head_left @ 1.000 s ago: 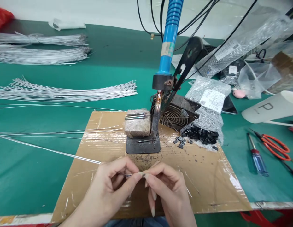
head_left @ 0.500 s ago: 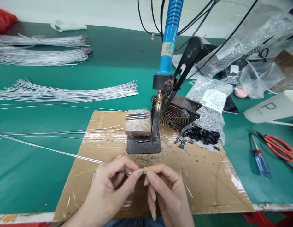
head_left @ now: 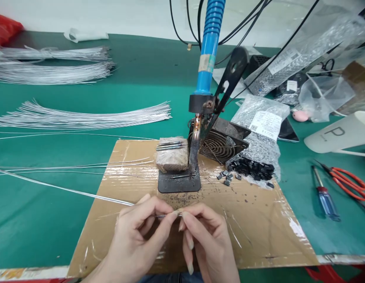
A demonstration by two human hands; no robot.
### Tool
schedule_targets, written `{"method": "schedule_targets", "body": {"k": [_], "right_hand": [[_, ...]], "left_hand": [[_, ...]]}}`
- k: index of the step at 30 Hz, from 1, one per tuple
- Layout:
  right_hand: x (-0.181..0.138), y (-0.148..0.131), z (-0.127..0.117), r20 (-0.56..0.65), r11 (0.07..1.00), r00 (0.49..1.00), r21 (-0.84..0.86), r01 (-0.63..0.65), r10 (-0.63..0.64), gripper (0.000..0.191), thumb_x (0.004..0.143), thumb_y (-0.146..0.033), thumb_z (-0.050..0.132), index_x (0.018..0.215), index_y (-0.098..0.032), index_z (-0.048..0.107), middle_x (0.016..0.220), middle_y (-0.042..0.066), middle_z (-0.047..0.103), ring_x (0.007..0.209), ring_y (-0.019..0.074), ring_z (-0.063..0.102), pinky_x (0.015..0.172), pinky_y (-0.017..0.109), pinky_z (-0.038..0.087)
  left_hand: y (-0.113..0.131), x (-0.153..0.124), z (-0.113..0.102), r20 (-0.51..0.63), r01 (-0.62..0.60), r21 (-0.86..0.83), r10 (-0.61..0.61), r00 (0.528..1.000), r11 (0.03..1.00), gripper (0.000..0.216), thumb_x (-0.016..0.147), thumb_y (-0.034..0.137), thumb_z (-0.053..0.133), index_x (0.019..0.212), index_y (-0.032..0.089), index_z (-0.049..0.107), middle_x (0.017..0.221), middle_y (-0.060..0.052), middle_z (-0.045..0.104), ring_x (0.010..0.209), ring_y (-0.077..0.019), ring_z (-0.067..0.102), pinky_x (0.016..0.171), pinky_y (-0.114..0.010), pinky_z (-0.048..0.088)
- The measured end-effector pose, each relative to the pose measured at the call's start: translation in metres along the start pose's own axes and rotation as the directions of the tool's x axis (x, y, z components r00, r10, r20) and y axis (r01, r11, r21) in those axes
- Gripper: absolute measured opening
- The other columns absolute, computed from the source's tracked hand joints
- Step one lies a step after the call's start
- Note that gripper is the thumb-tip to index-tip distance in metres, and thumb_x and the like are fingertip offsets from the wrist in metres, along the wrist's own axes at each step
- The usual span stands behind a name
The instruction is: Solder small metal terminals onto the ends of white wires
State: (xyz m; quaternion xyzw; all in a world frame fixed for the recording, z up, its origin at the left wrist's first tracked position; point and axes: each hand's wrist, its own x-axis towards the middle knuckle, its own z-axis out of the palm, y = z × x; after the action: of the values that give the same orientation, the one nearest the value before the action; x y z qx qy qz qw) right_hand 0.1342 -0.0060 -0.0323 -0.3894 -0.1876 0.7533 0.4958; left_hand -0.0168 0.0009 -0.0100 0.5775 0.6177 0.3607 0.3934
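The left hand [head_left: 138, 232] and the right hand [head_left: 204, 236] meet fingertip to fingertip over the cardboard sheet [head_left: 259, 228], both pinched shut on the end of a long thin wire [head_left: 67, 190] (it runs off toward nine o'clock across the green table [head_left: 135, 90]). At twelve o'clock from the hands stands the blue soldering iron [head_left: 206, 59]; small black parts [head_left: 251, 168] lie at two o'clock.
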Motion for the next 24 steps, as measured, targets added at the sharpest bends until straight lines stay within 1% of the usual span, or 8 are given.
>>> {"method": "schedule_targets", "body": {"k": [3, 7, 10, 13, 16, 19, 24], "right_hand": [[0.000, 0.002, 0.000, 0.000, 1.000, 1.000, 0.016, -0.004, 0.004, 0.028, 0.089, -0.041, 0.084, 0.081, -0.016, 0.076, 0.053, -0.008, 0.053, 0.034, 0.0024, 0.051, 0.036, 0.010, 0.035], [0.000, 0.003, 0.003, -0.024, 0.999, 1.000, 0.034, -0.002, 0.003, 0.028, 0.088, -0.041, 0.085, 0.080, -0.016, 0.076, 0.052, -0.008, 0.053, 0.032, 0.0021, 0.050, 0.035, 0.010, 0.035], [0.000, 0.003, 0.006, -0.034, 0.999, 0.999, 0.041, -0.007, 0.009, 0.029, 0.087, -0.043, 0.085, 0.078, -0.016, 0.076, 0.051, -0.007, 0.056, 0.031, 0.0018, 0.050, 0.034, 0.010, 0.035], [-0.001, 0.005, 0.009, -0.051, 0.998, 0.999, 0.058, -0.011, 0.014, 0.030, 0.085, -0.044, 0.086, 0.077, -0.017, 0.075, 0.052, -0.006, 0.058, 0.031, 0.0018, 0.050, 0.035, 0.010, 0.037], [-0.001, 0.006, 0.009, -0.065, 0.998, 0.998, 0.058, -0.010, 0.014, 0.031, 0.085, -0.044, 0.087, 0.076, -0.017, 0.075, 0.051, -0.006, 0.058, 0.032, 0.0019, 0.051, 0.036, 0.009, 0.038], [-0.001, 0.005, 0.008, -0.053, 0.999, 0.998, 0.047, -0.013, 0.015, 0.031, 0.085, -0.045, 0.086, 0.078, -0.017, 0.076, 0.052, -0.006, 0.057, 0.033, 0.0027, 0.053, 0.036, 0.010, 0.040], [0.000, 0.002, 0.007, -0.046, 1.000, 0.999, 0.016, -0.018, 0.019, 0.035, 0.086, -0.046, 0.085, 0.074, -0.016, 0.074, 0.050, -0.006, 0.058, 0.032, 0.0033, 0.054, 0.035, 0.009, 0.038]], "left_hand": [[-0.007, -0.001, -0.001, 0.017, -0.027, 0.037, 0.027, 1.000, 0.999, 0.023, 0.096, 0.031, 0.063, 0.076, 0.023, 0.069, 0.058, 0.004, 0.051, 0.052, -0.0108, 0.042, 0.047, -0.022, 0.033], [-0.016, -0.001, -0.002, 0.048, -0.123, 0.051, 0.121, 0.992, 0.991, 0.019, 0.098, 0.026, 0.063, 0.081, 0.022, 0.069, 0.062, 0.004, 0.058, 0.053, -0.0103, 0.049, 0.049, -0.020, 0.039], [-0.018, -0.001, -0.002, 0.030, -0.165, 0.041, 0.163, 0.986, 0.986, 0.016, 0.098, 0.023, 0.063, 0.083, 0.023, 0.069, 0.062, 0.005, 0.059, 0.053, -0.0098, 0.050, 0.048, -0.018, 0.039], [-0.018, -0.001, -0.001, 0.010, -0.163, 0.021, 0.163, 0.987, 0.986, 0.017, 0.098, 0.024, 0.064, 0.082, 0.022, 0.069, 0.062, 0.005, 0.059, 0.050, -0.0089, 0.048, 0.046, -0.018, 0.039], [-0.017, 0.000, 0.001, 0.009, -0.141, -0.007, 0.141, 0.990, 0.990, 0.020, 0.099, 0.025, 0.063, 0.081, 0.022, 0.069, 0.062, 0.004, 0.061, 0.048, -0.0085, 0.048, 0.045, -0.018, 0.038], [-0.016, 0.002, 0.001, 0.021, -0.123, -0.014, 0.124, 0.992, 0.992, 0.021, 0.099, 0.026, 0.063, 0.080, 0.021, 0.069, 0.061, 0.004, 0.060, 0.047, -0.0086, 0.048, 0.045, -0.018, 0.039], [-0.017, 0.001, 0.000, 0.023, -0.138, -0.003, 0.139, 0.990, 0.990, 0.020, 0.099, 0.027, 0.063, 0.081, 0.022, 0.070, 0.063, 0.004, 0.061, 0.048, -0.0085, 0.049, 0.045, -0.018, 0.039]]}}
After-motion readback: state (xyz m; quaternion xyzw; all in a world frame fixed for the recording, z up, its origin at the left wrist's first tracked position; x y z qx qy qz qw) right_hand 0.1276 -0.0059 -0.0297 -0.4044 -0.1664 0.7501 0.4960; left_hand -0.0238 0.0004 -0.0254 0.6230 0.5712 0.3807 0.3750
